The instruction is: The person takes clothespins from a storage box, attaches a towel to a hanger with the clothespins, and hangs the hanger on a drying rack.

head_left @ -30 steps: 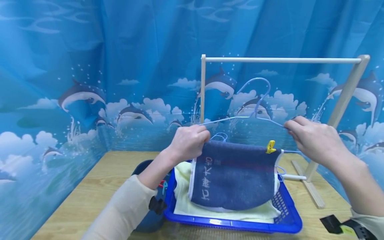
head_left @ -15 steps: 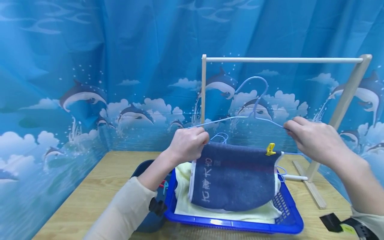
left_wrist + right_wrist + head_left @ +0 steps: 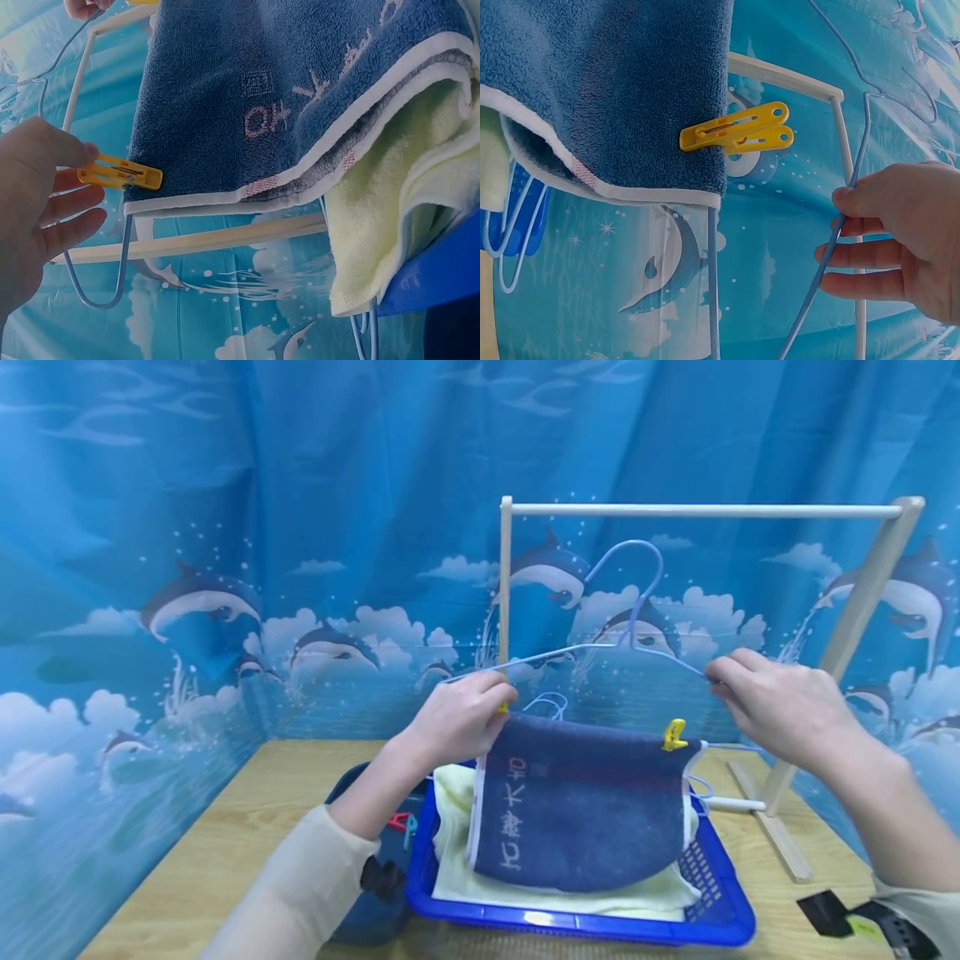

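A dark blue towel (image 3: 585, 810) with light lettering is draped over the lower bar of a light blue wire hanger (image 3: 647, 602). At its left top corner my left hand (image 3: 461, 714) pinches a yellow clothespin (image 3: 120, 172) that bites the towel's edge. In the left wrist view the thumb and index finger are at the clothespin's handles, and the other fingers are spread. My right hand (image 3: 780, 706) pinches the hanger's right shoulder wire between thumb and fingers. A second yellow clothespin (image 3: 735, 129) sits on the towel's right top corner.
Below the towel, a blue basket (image 3: 577, 922) holds pale yellow cloth (image 3: 450, 860) and more wire hangers (image 3: 551, 702). A dark bin (image 3: 367, 918) with red and teal clothespins (image 3: 405, 821) stands to its left. Behind rises a wooden rack (image 3: 705, 511) on the wooden table (image 3: 225, 827).
The left hand has shifted slightly left and a bit of yellow clothespin now shows beside it. The hanger's hook has risen a little and moved left. The right hand keeps its hold.
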A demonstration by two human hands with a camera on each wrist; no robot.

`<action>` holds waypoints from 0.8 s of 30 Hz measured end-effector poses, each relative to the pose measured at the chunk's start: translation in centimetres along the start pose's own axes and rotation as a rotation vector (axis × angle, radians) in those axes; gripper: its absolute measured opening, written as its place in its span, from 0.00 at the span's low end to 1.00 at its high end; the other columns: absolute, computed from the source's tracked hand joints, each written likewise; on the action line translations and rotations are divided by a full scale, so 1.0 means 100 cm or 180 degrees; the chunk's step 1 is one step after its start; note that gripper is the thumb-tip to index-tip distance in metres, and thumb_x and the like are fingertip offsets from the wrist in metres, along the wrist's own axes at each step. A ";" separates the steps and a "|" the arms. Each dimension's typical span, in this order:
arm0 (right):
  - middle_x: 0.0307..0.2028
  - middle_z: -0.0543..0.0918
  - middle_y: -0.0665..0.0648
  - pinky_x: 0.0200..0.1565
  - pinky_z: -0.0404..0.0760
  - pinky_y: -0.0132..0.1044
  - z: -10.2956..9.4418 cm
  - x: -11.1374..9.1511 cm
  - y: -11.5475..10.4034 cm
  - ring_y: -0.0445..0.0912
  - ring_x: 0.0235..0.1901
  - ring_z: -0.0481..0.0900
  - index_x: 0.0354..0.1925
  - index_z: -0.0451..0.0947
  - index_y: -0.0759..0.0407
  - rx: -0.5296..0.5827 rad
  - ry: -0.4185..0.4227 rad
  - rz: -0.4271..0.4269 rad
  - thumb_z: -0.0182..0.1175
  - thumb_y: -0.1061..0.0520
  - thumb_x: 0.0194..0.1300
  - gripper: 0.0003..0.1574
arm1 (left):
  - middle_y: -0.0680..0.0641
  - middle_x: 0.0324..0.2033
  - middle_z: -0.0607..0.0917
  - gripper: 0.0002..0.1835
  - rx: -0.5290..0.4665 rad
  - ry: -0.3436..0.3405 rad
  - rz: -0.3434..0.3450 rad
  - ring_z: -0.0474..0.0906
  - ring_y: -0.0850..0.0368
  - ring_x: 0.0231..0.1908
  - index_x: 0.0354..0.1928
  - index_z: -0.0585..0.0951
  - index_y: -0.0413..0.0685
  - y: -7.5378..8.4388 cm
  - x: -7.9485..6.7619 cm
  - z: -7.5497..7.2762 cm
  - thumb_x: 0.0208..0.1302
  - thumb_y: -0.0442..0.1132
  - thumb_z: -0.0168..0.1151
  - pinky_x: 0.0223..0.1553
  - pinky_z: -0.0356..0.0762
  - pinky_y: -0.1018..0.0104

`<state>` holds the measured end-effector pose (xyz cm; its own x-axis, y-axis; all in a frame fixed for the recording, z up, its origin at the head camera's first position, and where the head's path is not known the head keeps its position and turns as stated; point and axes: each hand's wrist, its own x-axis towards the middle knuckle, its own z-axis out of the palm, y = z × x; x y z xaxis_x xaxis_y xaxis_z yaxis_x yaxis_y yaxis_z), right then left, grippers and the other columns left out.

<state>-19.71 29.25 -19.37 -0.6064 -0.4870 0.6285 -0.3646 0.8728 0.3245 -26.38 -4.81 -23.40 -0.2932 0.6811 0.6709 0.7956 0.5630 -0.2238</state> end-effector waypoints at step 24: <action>0.36 0.74 0.67 0.23 0.70 0.55 -0.026 0.010 0.008 0.57 0.25 0.70 0.42 0.72 0.65 -0.0188 -0.0461 0.1273 0.54 0.61 0.66 0.09 | 0.51 0.24 0.84 0.02 0.0198 0.0534 -0.0260 0.78 0.59 0.23 0.29 0.82 0.45 -0.013 -0.005 -0.005 0.57 0.35 0.64 0.21 0.73 0.70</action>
<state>-18.79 29.57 -16.67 -0.7864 -0.1059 0.6086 -0.0422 0.9921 0.1181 -26.99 -6.10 -23.05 -0.2590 0.5472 0.7959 0.7369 0.6447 -0.2035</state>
